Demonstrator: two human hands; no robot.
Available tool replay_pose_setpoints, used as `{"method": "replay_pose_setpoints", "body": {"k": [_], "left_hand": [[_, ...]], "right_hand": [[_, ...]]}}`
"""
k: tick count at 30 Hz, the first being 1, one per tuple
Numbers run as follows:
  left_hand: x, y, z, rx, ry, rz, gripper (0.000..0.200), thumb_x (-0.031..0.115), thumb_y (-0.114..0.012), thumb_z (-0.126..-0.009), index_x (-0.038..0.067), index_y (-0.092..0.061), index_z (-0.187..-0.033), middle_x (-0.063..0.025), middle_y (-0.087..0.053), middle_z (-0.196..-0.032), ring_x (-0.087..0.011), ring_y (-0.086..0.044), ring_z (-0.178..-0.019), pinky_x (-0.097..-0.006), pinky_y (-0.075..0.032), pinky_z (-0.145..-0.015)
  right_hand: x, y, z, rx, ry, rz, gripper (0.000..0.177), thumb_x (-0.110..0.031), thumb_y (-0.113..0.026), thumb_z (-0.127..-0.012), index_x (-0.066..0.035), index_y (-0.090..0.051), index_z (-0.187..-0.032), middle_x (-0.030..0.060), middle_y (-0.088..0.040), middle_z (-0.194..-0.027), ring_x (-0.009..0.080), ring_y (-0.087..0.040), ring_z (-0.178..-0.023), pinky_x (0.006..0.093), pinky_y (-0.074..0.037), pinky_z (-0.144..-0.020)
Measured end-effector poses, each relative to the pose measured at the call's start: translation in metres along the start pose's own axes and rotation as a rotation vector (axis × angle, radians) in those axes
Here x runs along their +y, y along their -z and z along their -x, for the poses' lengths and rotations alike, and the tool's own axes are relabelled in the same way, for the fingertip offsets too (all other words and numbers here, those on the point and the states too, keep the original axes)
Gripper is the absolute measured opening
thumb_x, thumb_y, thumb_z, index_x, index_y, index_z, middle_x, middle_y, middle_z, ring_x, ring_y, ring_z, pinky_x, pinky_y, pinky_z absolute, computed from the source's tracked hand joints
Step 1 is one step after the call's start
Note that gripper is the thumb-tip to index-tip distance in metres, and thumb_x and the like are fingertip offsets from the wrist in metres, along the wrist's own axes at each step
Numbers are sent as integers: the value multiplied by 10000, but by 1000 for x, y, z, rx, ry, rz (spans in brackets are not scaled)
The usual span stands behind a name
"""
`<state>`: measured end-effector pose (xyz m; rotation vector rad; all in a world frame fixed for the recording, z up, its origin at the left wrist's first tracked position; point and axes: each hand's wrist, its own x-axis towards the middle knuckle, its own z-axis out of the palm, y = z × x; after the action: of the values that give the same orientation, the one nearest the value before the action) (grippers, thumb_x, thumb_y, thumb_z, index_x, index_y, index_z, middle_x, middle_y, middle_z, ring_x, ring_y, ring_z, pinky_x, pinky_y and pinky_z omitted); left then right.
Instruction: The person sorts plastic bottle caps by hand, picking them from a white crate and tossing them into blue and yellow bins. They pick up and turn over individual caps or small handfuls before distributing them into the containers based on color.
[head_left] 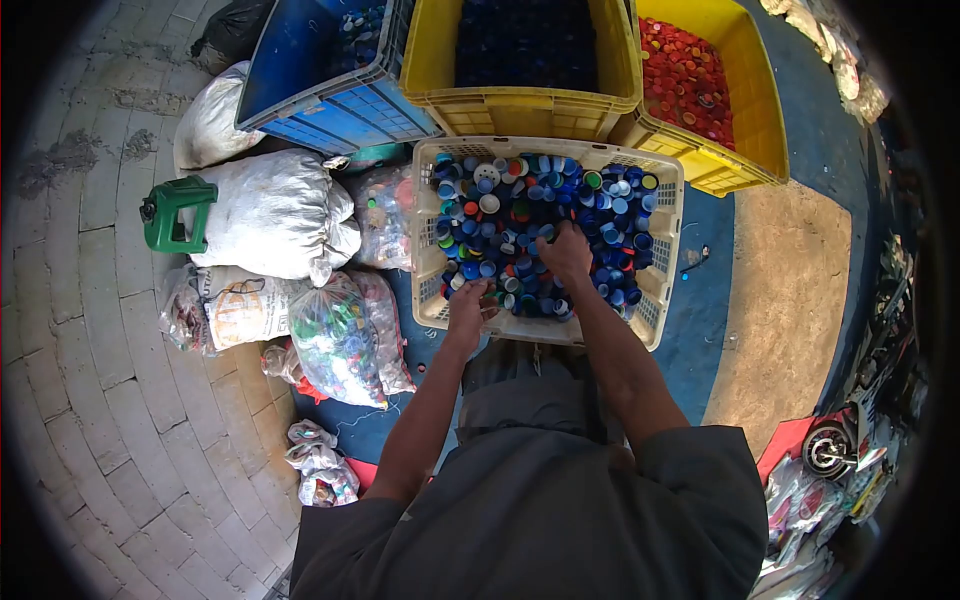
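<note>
A cream plastic crate (425,215) with lattice walls stands before me, full of loose bottle caps (615,205), mostly blue with some white, red, orange and green ones. Over the middle of the pile is my right hand (566,252), its fingers curled and pinched together on a bottle cap that they partly hide. My left hand (467,312) is at the crate's near left side, low over the caps. Its thumb and fingers are bent but apart, with no cap plainly held between them.
Behind the crate stand a blue bin (350,115), a yellow bin (520,115) of dark blue caps and another yellow bin (715,170) of red caps. White sacks (265,210), a green jerrycan (180,215) and a clear bag of caps (345,335) lie left. Cardboard (785,300) lies right.
</note>
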<state>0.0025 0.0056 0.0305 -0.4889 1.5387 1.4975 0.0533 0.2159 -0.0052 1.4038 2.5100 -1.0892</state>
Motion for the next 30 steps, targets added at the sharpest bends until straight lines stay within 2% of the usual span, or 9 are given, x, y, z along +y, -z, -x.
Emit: {"method": "replay_pose_setpoints", "body": {"k": [4, 7, 10, 14, 18, 21, 24, 27, 30], "left_hand": [[5, -7, 1, -26, -4, 21, 207, 232, -533, -943, 88, -578, -1084, -8, -594, -994, -121, -576, -826, -319, -483, -734], [1, -8, 1, -13, 20, 28, 202, 228, -537, -939, 90, -572, -1082, -5, -594, -983, -119, -573, -810, -317, -483, -728], [-4, -10, -9, 1, 17, -40, 197, 214, -555, -928, 90, -578, -1078, -5, -601, -955, -112, -571, -766, -304, -488, -698], [-1, -24, -27, -16, -154, -270, 204, 168, -642, -873, 58, -608, -1042, -6, -632, -823, -99, -588, -669, -266, -480, -601], [10, -44, -54, -37, -575, -822, 386, 151, -725, -750, 57, -623, -1110, -56, -623, -664, -161, -622, -645, -309, -490, -620], [22, -59, -71, -87, -509, -1135, 447, 184, -705, -753, 112, -610, -1184, -104, -662, -813, -252, -657, -759, -372, -519, -696], [13, -61, -94, -23, -729, -1303, 471, 235, -694, -758, 98, -604, -1200, -135, -660, -860, -309, -642, -835, -414, -503, -745], [12, -64, -102, 21, -777, -1365, 482, 230, -678, -756, 115, -595, -1217, -161, -662, -942, -349, -624, -943, -447, -499, -816], [18, -65, -105, -10, -752, -1395, 486, 228, -685, -746, 130, -598, -1214, -166, -668, -952, -349, -630, -943, -434, -509, -824]], "right_hand": [[17, -9, -16, -133, 29, -550, 331, -244, -594, -779, -15, -562, -1016, 133, -610, -1032, 272, -615, -926, 399, -510, -773], [23, 4, -10, -441, -124, -1353, 349, -202, -568, -772, -26, -516, -1069, 132, -593, -1062, 246, -626, -874, 407, -522, -723], [13, 35, 13, -530, -75, -1717, 338, -143, -502, -773, -27, -493, -1089, 146, -584, -1083, 251, -625, -863, 388, -524, -726], [28, 45, 32, -556, -100, -1844, 370, -132, -472, -747, -23, -484, -1100, 160, -575, -1085, 266, -612, -891, 398, -516, -771], [52, 56, 58, -533, -180, -1858, 381, -145, -488, -717, -22, -500, -1078, 146, -573, -1049, 266, -590, -909, 402, -495, -785], [68, 64, 80, -501, -201, -1872, 354, -157, -522, -714, -33, -525, -1045, 123, -574, -988, 257, -579, -888, 391, -483, -776], [73, 74, 101, -361, -280, -1766, 336, -166, -559, -707, -57, -541, -1024, 105, -581, -955, 251, -583, -864, 385, -488, -742], [76, 76, 114, -298, -328, -1786, 326, -169, -560, -715, -70, -544, -1025, 91, -578, -947, 239, -586, -854, 374, -486, -717], [79, 71, 119, -299, -337, -1813, 321, -170, -556, -720, -75, -547, -1026, 83, -573, -930, 226, -582, -845, 363, -480, -730]]}}
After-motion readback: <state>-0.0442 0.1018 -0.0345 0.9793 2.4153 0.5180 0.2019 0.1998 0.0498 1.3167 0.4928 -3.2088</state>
